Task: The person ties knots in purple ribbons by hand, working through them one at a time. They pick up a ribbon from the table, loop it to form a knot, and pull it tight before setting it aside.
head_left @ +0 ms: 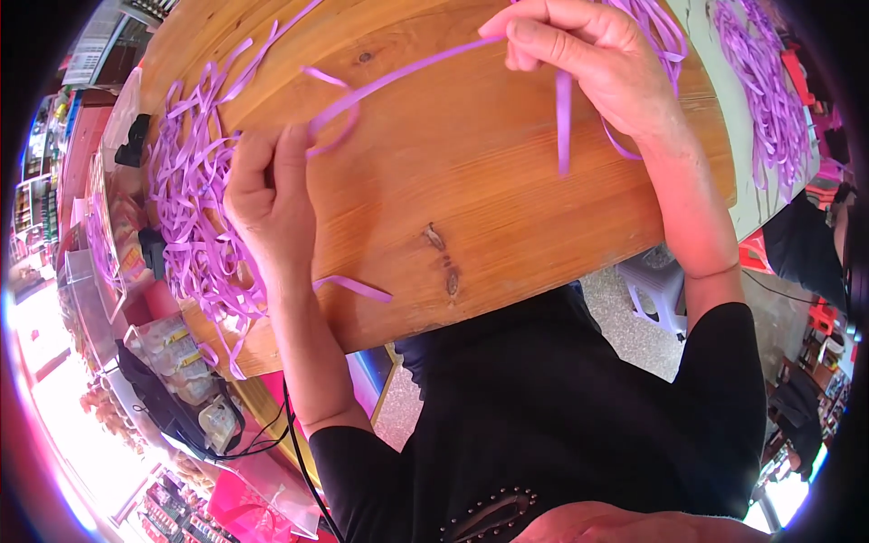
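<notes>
A narrow purple ribbon [412, 68] stretches between my two hands above the wooden table. My left hand [272, 185] pinches its left end between thumb and fingers, beside a loose heap of purple ribbons [195, 190]. Farther up and to the right, my right hand [584, 54] is closed on the same ribbon with thumb and forefinger. A short ribbon tail [563, 122] hangs below the right hand. Behind that hand lies another bunch of purple ribbons [659, 36]. One loose ribbon piece [358, 288] lies near my left wrist.
The wooden table [507, 235] has its near edge against my body. On a pale surface [724, 81] to the right hangs a thick bundle of purple ribbons [765, 100]. A light plastic stool [656, 294] stands below the table. Black cables [288, 425] run at the lower left.
</notes>
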A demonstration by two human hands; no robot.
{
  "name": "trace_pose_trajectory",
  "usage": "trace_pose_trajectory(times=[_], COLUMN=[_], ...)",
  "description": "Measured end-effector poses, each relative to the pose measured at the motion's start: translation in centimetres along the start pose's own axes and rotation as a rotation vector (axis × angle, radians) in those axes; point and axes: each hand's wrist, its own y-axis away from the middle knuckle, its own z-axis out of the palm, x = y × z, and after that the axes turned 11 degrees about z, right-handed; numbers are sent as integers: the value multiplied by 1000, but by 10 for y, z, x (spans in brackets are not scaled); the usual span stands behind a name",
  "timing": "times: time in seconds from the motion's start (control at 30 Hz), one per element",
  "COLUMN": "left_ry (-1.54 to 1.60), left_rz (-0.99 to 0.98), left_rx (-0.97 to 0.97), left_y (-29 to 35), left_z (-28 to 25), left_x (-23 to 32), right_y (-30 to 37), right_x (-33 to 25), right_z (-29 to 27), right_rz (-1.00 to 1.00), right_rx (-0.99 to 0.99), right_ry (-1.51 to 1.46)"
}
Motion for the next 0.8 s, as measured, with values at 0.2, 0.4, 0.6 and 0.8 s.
trace_pose_trajectory(times=[0.2, 0.4, 0.6, 0.8], left_ry=[-758, 254, 532, 387], left_rz=[314, 211, -312, -210], left_rx=[-187, -106, -269, -218], left_y=[3, -5, -5, -10], left_z=[4, 60, 79, 59], left_x=[2, 37, 53, 22], right_y=[-15, 4, 16, -28], right_x=[26, 13, -9, 23], right_z=[7, 29, 25, 0], right_rz=[-368, -392, -289, -1079], right_rx=[-17, -17, 84, -53], right_ry=[255, 384, 365, 154])
